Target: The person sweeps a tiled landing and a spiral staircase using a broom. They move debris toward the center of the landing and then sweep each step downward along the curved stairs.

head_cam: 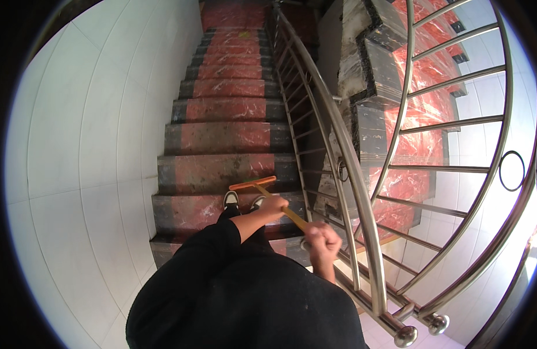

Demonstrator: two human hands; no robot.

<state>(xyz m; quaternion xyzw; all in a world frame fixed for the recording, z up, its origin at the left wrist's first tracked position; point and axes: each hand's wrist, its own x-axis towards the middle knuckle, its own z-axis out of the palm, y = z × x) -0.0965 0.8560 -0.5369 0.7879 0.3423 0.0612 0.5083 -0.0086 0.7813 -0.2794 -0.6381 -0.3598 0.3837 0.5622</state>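
Observation:
My left hand (273,208) is closed around the yellow handle (296,218) of a long-handled broom or mop; which of the two I cannot tell. Higher on the same handle, towards my body, my right hand (324,239) grips it near the end. The tool's narrow orange head (253,182) lies slantwise just ahead of my shoes, low over a stair tread (224,168). Dark, dirty-looking patches mark that tread's red marbled surface. My left shoe (231,200) shows on the stair behind the head, while my left forearm partly hides the right shoe (258,201).
Red marbled steps with black borders (224,87) run ahead. White wall tiles (98,131) rise along the left. A stainless-steel handrail (338,118) with bars follows the right side, close to my right hand. Beyond it is another red-and-black flight (408,183) with its own curved steel railing (497,144).

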